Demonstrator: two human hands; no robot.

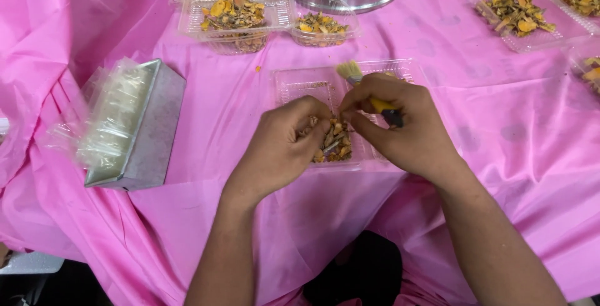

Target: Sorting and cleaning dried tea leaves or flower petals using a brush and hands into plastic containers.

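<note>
Left hand (281,146) curled, fingers pinching dried yellow-brown pieces (334,143) in an open clear tray (300,84) at the middle of the pink-covered surface (475,62). Right hand (400,125) fingers closed round a yellow-handled brush (365,90), bristles up. Metal box (150,131) lies well left.

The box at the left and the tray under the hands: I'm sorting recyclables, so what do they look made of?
The box looks like dull grey sheet metal, going by its mottled matt sides and folded edges. The tray seems thin clear plastic: the pink cloth shows through, and its ribbed rim glints. The left hand and the right hand, which holds a brush, cover its middle.
</note>
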